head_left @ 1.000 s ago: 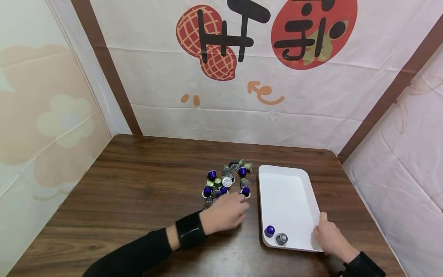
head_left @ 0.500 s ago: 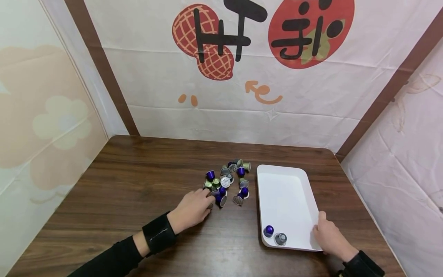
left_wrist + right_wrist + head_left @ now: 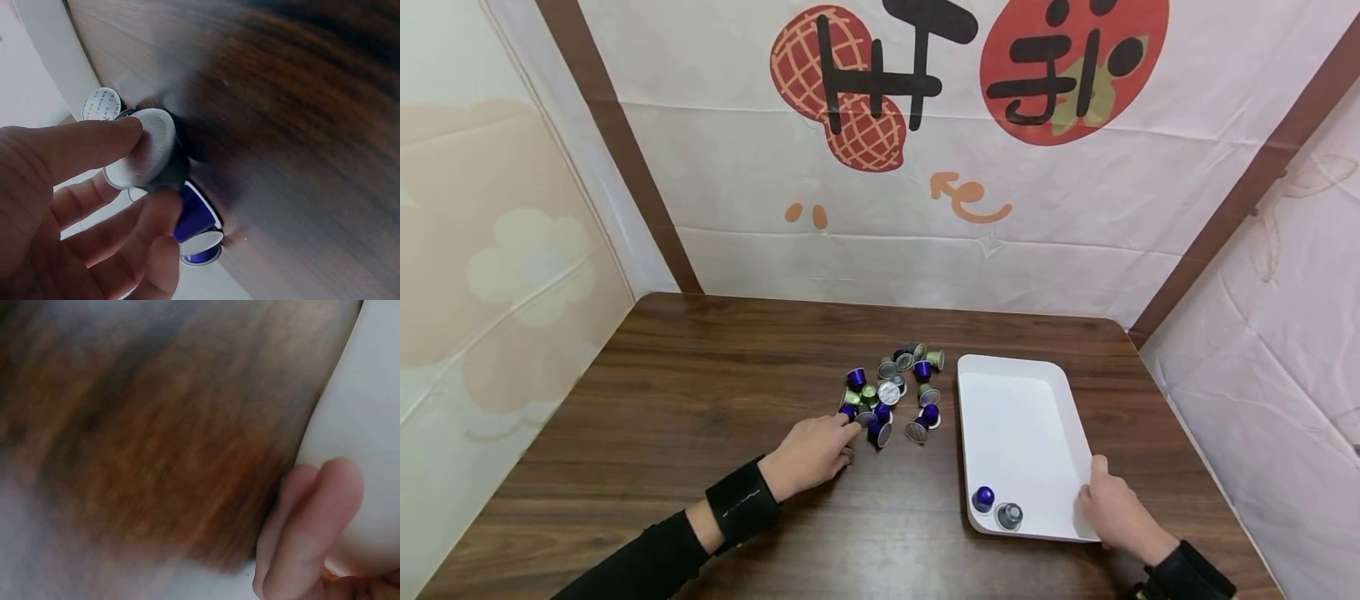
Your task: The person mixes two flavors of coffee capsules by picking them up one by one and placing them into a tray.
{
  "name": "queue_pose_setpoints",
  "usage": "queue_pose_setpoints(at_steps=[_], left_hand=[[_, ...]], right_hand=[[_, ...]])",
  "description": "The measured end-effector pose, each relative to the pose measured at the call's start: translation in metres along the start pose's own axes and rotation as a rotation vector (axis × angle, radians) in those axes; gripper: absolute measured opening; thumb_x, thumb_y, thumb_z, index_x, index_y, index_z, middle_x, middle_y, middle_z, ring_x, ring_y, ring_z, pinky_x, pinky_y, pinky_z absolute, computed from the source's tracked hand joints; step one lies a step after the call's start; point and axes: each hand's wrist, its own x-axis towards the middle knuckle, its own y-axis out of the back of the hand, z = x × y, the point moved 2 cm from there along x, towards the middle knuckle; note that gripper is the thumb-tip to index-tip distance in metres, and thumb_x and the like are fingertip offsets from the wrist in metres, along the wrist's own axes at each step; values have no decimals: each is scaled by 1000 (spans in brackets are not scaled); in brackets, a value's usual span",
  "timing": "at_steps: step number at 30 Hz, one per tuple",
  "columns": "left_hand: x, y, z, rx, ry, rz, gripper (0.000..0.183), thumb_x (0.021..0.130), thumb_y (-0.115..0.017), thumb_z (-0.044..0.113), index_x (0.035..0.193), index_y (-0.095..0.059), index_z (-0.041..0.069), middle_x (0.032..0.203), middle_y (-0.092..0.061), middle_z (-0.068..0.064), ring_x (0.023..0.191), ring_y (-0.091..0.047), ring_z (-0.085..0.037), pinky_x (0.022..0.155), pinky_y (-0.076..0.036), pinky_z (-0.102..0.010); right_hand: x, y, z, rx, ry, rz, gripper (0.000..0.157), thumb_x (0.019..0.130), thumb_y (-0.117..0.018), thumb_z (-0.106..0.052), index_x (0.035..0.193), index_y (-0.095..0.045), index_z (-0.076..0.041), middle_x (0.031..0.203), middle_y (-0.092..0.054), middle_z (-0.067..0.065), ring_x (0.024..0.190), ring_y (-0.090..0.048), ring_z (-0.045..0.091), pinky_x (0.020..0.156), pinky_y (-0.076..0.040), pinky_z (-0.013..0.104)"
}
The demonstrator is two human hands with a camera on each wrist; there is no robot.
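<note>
One dark capsule (image 3: 159, 139): saw it pinched in the left hand (image 3: 808, 457), with the thumb across the foil lid and fingers curled against the tapered body. Placed it at the near left edge of the loose capsules (image 3: 888, 392). Found the white tray (image 3: 1022, 433) to the right of that hand, well apart, with its long axis running near to far. Noted the right hand (image 3: 1120, 510) as the nearer to the tray, gripping its right rim toward the near corner. Counted two capsules inside, near left: a violet one (image 3: 983, 498) and, just right of it, a grey one (image 3: 1010, 516). Judged the tray smooth, low-walled plastic with rounded corners; the loose capsules flanged metallic cups, violet, green and grey, tumbled at various angles; the desk (image 3: 737, 350) brown wood grain. Could not tell contact from gap between pinched capsule and desk.
</note>
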Motion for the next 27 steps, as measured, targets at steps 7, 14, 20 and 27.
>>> queue_pose_setpoints(at_steps=[7,14,20,27], left_hand=[[-3,-4,-1,-60,-27,-18,22,81,-73,14,94,-56,12,72,-49,3,58,-43,-10,50,-39,-26],[3,1,7,-121,-57,-42,18,87,-68,19,102,-61,12,83,-51,1,63,-46,-11,55,-42,-27],[20,13,27,-120,-155,21,12,90,-65,21,100,-64,14,83,-49,2,64,-45,-8,55,-41,-24],[49,17,59,-156,-246,69,13,91,-65,21,102,-66,14,83,-50,3,63,-44,-6,54,-38,-19]], right_hand=[[-1,-1,1,-11,16,8,26,96,-34,-5,113,-21,9,66,-48,16,41,-52,21,42,-43,33],[-2,1,-1,-11,28,-3,28,96,-35,-4,114,-19,10,67,-48,17,43,-53,21,43,-43,33],[-1,3,-1,-13,56,-3,25,95,-36,-3,111,-21,10,69,-49,19,44,-53,22,44,-43,34],[0,5,-1,-24,65,-2,28,94,-37,-1,112,-21,12,72,-50,24,47,-55,22,43,-44,34]])
